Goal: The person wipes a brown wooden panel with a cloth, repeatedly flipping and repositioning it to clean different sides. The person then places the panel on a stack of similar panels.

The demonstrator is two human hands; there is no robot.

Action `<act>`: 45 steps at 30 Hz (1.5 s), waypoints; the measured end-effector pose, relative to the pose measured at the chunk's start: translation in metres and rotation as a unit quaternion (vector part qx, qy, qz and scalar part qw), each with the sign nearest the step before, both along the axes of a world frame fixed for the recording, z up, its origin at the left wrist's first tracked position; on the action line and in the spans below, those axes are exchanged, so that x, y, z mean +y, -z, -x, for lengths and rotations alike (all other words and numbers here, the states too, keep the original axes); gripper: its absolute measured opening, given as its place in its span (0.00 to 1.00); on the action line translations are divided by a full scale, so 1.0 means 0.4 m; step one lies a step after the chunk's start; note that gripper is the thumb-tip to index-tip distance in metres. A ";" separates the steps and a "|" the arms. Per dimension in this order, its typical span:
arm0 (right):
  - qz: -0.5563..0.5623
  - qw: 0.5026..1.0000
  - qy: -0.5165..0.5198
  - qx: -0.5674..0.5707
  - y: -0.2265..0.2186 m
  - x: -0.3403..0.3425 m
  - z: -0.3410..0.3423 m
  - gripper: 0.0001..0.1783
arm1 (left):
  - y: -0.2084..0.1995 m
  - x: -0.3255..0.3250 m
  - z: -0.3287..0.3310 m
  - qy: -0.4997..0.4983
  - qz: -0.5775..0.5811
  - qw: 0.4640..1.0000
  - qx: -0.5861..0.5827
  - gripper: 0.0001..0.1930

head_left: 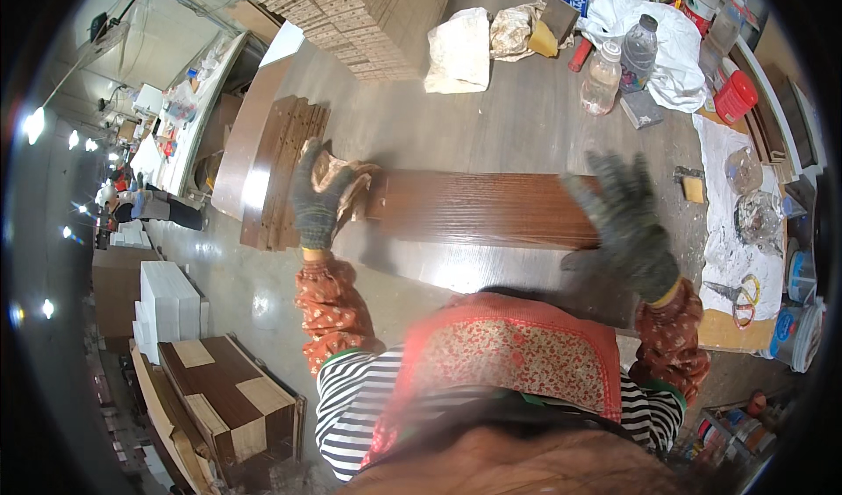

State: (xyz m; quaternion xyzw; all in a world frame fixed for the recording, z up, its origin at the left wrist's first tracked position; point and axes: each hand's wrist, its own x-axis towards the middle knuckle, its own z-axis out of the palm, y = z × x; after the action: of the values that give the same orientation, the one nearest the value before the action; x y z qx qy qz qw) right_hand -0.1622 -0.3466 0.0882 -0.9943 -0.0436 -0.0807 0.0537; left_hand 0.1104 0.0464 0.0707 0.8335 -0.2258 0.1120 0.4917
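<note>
Board (491, 210), long, narrow and dark reddish brown, lies flat across the middle of the tabletop (395, 131), its long edges running left to right in front of the person. Its face carries a fine streaked wood grain and a soft sheen, paler toward the left, with straight sides; motion blur softens the detail. At its left end, the left hand (317, 201), in a dark grey knitted glove, has its thumb and fingers pinching a crumpled tan cloth (358, 188) with loose, thin folds. Over the right end, the right hand (630, 219), gloved alike and blurred, holds nothing visible, its fingers spread; whether they touch the surface I cannot tell. The tabletop is smooth, grey-brown and faintly grained, with a bright reflection near the person. Just beyond the left hand stands a stack of brown boards (285, 179) with glossy faces and straight edges. Farther back rise tightly layered light-brown panels (377, 26), their ends dotted with holes. Nearby lie a flat cream cloth (460, 49), soft and square-cornered, and two clear plastic bottles (601, 81), rounded and upright. A small yellowish sponge block (693, 190) sits right of the right hand.
</note>
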 end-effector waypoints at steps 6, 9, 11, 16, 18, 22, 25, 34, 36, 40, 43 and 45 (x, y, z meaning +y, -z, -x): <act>-0.038 0.994 -0.043 0.096 0.029 0.066 -0.120 0.59 | 0.221 0.121 -0.150 -0.094 -0.116 0.989 -0.007 0.32; -0.070 0.991 -0.039 0.109 0.040 0.063 -0.124 0.59 | 0.332 0.120 -0.170 -0.157 -0.426 0.852 -0.260 0.25; -0.078 0.991 -0.036 0.101 0.045 0.069 -0.116 0.59 | 0.360 0.129 -0.189 -0.181 -0.323 0.905 -0.208 0.22; -0.086 0.994 -0.033 0.052 0.048 0.099 -0.108 0.58 | 0.232 0.140 -0.148 -0.262 -0.018 0.964 0.050 0.18; -0.083 0.995 -0.027 0.043 0.048 0.111 -0.113 0.57 | 0.123 0.138 -0.082 -0.149 0.134 0.979 0.036 0.16; -0.080 0.996 -0.031 0.011 0.055 0.138 -0.129 0.52 | -0.001 0.081 0.027 0.054 0.028 0.996 0.058 0.21; -0.103 0.992 -0.070 -0.032 0.065 0.158 -0.145 0.52 | 0.029 0.017 -0.001 0.247 -0.110 0.963 -0.004 0.31; -0.093 0.991 -0.078 -0.053 0.072 0.159 -0.164 0.51 | 0.133 -0.004 -0.043 0.133 0.097 0.968 0.191 0.19; -0.091 0.992 -0.075 -0.053 0.068 0.159 -0.165 0.51 | 0.145 -0.028 -0.057 0.101 0.120 0.977 0.142 0.17; -0.081 0.992 -0.076 -0.058 0.065 0.164 -0.167 0.52 | 0.179 -0.020 -0.109 0.052 0.055 0.990 0.120 0.16; -0.068 0.993 -0.071 -0.064 0.065 0.168 -0.166 0.53 | 0.179 0.046 -0.112 -0.003 -0.243 0.962 -0.122 0.23; -0.064 0.994 -0.070 -0.059 0.065 0.167 -0.168 0.52 | 0.167 0.075 -0.094 -0.008 -0.305 0.936 -0.177 0.26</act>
State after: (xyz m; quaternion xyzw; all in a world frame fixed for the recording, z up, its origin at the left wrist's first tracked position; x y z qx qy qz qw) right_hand -0.0951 -0.2797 0.0623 -0.9769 -0.1113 -0.1374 0.1198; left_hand 0.1482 0.0765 0.0040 0.9118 -0.3261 0.1870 0.1654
